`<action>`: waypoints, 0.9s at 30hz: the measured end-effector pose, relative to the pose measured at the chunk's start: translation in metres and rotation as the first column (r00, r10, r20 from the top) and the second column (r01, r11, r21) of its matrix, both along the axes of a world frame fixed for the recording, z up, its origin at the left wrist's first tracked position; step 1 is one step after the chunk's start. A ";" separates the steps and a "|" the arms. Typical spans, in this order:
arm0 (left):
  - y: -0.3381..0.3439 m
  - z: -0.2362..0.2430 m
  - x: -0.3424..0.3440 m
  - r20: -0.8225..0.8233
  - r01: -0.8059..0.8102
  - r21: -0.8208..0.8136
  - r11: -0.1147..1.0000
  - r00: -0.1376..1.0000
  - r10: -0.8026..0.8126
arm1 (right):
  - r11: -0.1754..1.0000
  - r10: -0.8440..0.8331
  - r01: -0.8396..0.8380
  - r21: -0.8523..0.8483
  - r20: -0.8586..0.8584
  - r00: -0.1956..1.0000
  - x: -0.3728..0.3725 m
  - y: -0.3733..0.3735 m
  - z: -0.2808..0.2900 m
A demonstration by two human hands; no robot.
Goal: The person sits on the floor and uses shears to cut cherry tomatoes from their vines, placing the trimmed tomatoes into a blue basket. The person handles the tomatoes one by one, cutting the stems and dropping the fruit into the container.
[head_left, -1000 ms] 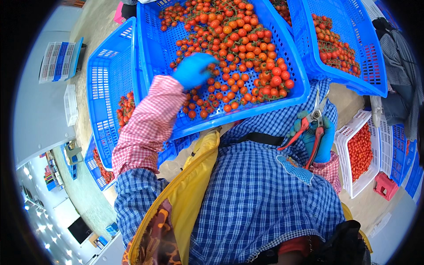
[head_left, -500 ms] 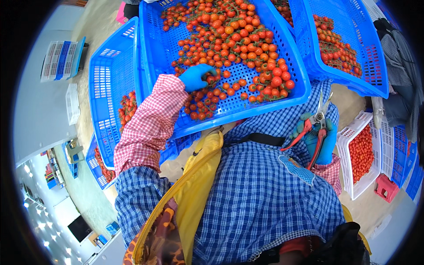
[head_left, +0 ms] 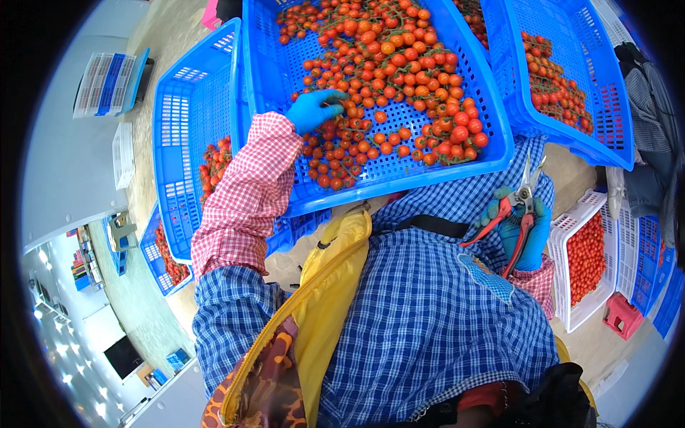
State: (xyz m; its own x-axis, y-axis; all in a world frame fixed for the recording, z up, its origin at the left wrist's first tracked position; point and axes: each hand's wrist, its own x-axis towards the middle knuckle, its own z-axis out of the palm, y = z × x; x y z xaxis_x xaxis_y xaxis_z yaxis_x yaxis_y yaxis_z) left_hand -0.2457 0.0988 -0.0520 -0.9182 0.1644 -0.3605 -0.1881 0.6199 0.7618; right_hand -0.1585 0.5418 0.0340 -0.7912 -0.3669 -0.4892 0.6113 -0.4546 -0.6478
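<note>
Red-handled shears [head_left: 526, 194] are gripped by the right hand [head_left: 536, 234], blades [head_left: 528, 173] pointed outward, presumably for safety; over cherry tomatoes [head_left: 387, 48] in the blue crate [head_left: 428, 175], seemingly set for easy reach, the left hand [head_left: 314, 112] is curled; whether any is pinched cannot be told; the crate's far end is cut off

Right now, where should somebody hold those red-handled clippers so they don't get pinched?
Probably by the red handles, coming from the handle end, at the picture's lower side. The pointed metal blades aim toward the top and stand apart, so fingers should avoid them. The right hand grips the handles now.
</note>
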 end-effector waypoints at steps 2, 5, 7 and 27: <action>0.015 0.003 0.010 -0.047 0.128 -0.063 0.990 0.990 -0.131 | 1.000 0.010 -0.010 0.005 -0.009 1.000 0.000 -0.001 0.001; 0.037 -0.001 0.018 -0.122 0.319 -0.440 0.840 0.905 -0.408 | 1.000 0.027 -0.027 -0.012 -0.028 0.999 0.000 -0.003 0.003; 0.041 -0.004 0.015 -0.030 0.284 -0.455 0.844 0.942 -0.333 | 0.998 0.039 -0.041 -0.041 -0.043 0.998 0.000 -0.004 0.003; 0.050 0.040 0.030 0.437 -0.507 0.861 -0.036 0.775 -0.456 | 0.999 0.042 -0.042 0.017 -0.016 0.999 0.000 -0.009 0.006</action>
